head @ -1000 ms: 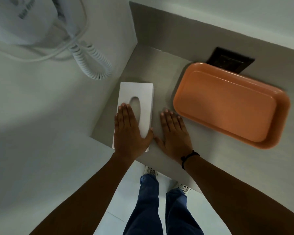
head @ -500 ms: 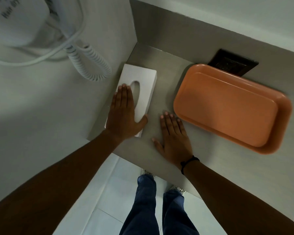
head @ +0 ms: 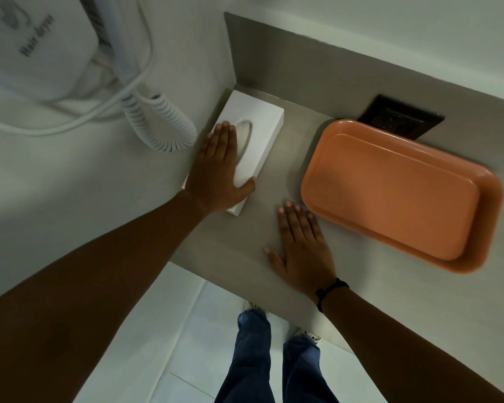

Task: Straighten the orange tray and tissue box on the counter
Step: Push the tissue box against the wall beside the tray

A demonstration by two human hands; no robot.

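Left hand (head: 216, 173) flat and open atop white rectangular cardboard tissue box (head: 256, 141), far left on grey desk (head: 277, 175); right hand (head: 301, 245) open, palm down, just near of orange plastic tray (head: 396, 193). Probably light, stiff, slidable; best pushed by edges

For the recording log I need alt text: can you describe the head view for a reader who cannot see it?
A person's left hand lies flat on a white tissue box in the counter corner, while the right hand rests flat on the counter beside an empty orange tray. A wall hair dryer hangs at the left.
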